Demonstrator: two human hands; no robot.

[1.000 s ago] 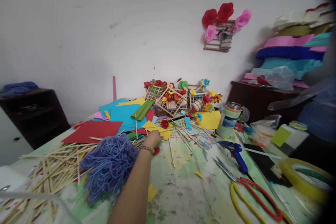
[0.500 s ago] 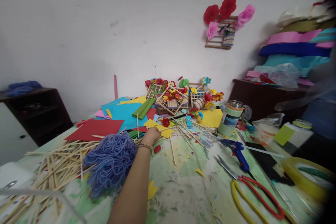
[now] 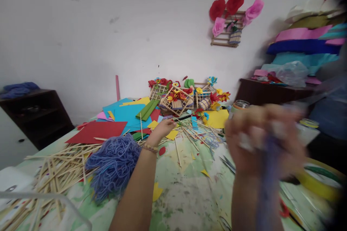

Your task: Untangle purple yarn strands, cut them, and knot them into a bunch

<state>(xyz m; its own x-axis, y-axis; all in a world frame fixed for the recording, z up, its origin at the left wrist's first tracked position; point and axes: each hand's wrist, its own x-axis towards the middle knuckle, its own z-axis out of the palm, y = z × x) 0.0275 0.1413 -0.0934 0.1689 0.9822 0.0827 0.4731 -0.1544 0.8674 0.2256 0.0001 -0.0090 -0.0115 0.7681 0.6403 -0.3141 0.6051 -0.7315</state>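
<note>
My left hand (image 3: 162, 130) reaches over the yellow paper pieces (image 3: 171, 135) and thin wooden sticks (image 3: 188, 133) at mid-table. Its fingers are together; whatever they hold, if anything, is hidden. A red paper flower is out of sight where that hand lies. Close to the camera on the right, my right hand (image 3: 252, 144) is raised and smeared by motion, fingers curled in. A long blurred bluish-purple strip (image 3: 267, 184) runs down from it; its kind cannot be made out. Behind this hand, scissors (image 3: 228, 164) show only by their blades.
Blue yarn (image 3: 115, 166) lies beside my left forearm, with a heap of sticks (image 3: 54, 173) further left. Coloured paper sheets (image 3: 100, 132) and flower-trimmed stick frames (image 3: 177, 103) lie toward the wall. Yellow tape (image 3: 320, 184) and an open jar (image 3: 241, 104) are at right.
My right hand has come into view at the right, covering the glue gun and most of the scissors. My left hand has moved slightly right and forward, over the red flower's spot.
</note>
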